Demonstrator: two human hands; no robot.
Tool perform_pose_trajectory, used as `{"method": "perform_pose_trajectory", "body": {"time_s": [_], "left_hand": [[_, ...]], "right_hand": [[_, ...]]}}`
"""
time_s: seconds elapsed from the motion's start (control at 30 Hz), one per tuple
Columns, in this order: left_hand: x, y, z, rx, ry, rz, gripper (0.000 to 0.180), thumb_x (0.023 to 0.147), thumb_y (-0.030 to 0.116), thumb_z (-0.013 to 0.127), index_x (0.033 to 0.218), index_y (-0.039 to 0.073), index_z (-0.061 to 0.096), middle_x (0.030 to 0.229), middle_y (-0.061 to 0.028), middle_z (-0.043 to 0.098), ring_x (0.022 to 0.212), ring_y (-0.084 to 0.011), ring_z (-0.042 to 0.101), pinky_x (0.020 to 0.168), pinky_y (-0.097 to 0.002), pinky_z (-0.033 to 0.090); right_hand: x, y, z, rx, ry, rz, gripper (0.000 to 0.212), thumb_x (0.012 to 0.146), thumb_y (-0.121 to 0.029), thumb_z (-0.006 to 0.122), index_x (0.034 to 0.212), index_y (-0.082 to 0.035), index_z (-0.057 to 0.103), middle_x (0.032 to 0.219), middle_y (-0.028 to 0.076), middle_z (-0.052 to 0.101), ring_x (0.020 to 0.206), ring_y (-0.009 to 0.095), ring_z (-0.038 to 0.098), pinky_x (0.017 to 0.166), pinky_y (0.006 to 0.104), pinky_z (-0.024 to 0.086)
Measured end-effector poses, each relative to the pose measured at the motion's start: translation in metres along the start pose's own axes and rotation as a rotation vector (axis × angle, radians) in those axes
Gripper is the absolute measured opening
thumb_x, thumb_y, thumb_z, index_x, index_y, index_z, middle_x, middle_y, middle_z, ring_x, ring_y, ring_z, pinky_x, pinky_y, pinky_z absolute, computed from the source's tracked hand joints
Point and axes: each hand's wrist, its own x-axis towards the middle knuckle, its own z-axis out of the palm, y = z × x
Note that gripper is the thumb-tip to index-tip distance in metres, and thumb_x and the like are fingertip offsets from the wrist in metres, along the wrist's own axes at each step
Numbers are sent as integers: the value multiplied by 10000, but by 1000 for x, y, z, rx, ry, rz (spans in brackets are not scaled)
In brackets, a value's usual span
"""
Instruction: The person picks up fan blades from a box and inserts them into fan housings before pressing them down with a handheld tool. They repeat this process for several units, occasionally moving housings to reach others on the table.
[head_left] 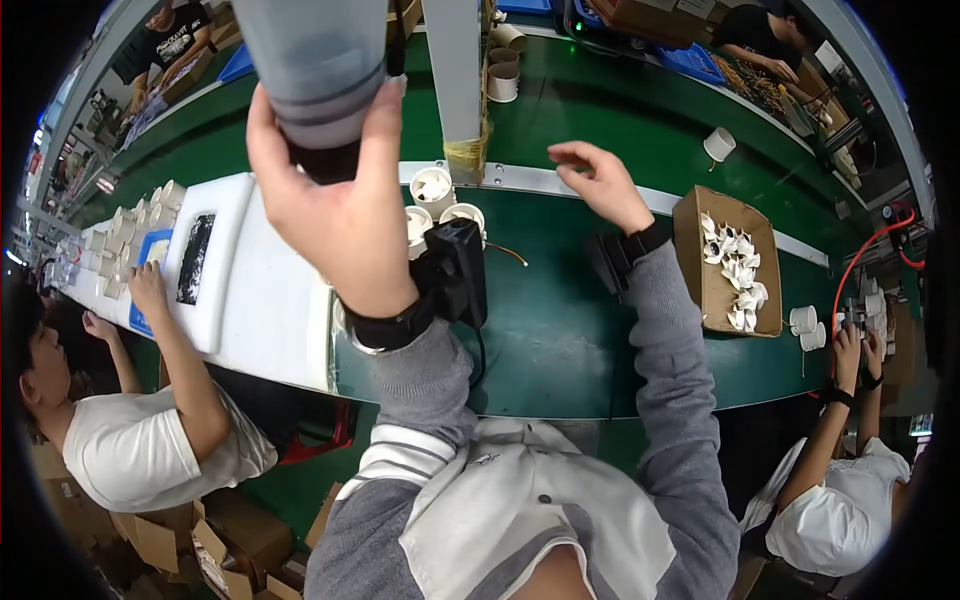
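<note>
My left hand (340, 220) is raised high and close in view, thumb and fingers wrapped round a translucent grey plastic bottle (315, 70). The bottle's top is cut off by the upper edge, and its lower end is dark. My right hand (605, 182) hangs over the far side of the green bench with fingers extended and apart, holding nothing. Beyond my left wrist stand several white cups (432, 188) filled with small white parts, partly hidden by the black wrist device (458, 265). Right of my right forearm is a cardboard box (687, 235) of white curved parts.
A metal post (455, 80) rises behind the bench (560, 350). Left lies a white board (270, 310), where a person reaches to a blue tray (140, 318). Another person works at right near a red hose (865, 255). A lone white cup (719, 145) sits across the divider.
</note>
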Motion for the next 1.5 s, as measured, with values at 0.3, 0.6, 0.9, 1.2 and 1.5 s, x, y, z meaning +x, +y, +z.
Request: {"method": "perform_pose_trajectory", "body": {"time_s": [0.3, 0.6, 0.9, 1.2, 1.5], "left_hand": [[1, -9, -12, 66, 31, -9, 661, 690, 75, 797, 1237, -75, 458, 1138, -148, 557, 1039, -222, 547, 941, -320, 400], [-2, -14, -8, 6, 13, -92, 693, 681, 72, 803, 1257, -70, 445, 1185, -150, 528, 1091, -231, 512, 975, -331, 363], [12, -12, -12, -16, 2, -25, 470, 756, 73, 748, 1140, -58, 510, 1046, -105, 594, 946, -167, 572, 868, -264, 428], [9, -13, -11, -23, 0, -2, 367, 795, 75, 715, 1090, -50, 536, 986, -85, 620, 888, -135, 590, 814, -241, 456], [11, -20, -11, -5, -15, -101, 528, 716, -3, 757, 1165, -57, 484, 1067, -113, 569, 947, -178, 563, 877, -280, 423]], "right_hand": [[166, 18, 21, -560, 271, -269, 302, 773, -174, 641, 1052, -58, 634, 982, 145, 660, 905, 273, 628, 788, 364, 496], [220, 50, 12, -774, 2, -46, 234, 666, -193, 700, 868, -76, 695, 901, 150, 668, 832, 329, 633, 761, 379, 507], [65, -40, -11, -631, -236, -130, 214, 661, -177, 703, 738, 16, 652, 787, 175, 634, 702, 294, 627, 626, 356, 499], [-25, -40, -14, -678, -336, -279, 198, 669, -159, 733, 701, 5, 628, 726, 135, 602, 651, 282, 582, 589, 341, 463], [191, 21, -43, -412, -163, 226, 279, 841, -303, 632, 946, -46, 665, 868, 64, 653, 725, 138, 591, 612, 308, 494]]}}
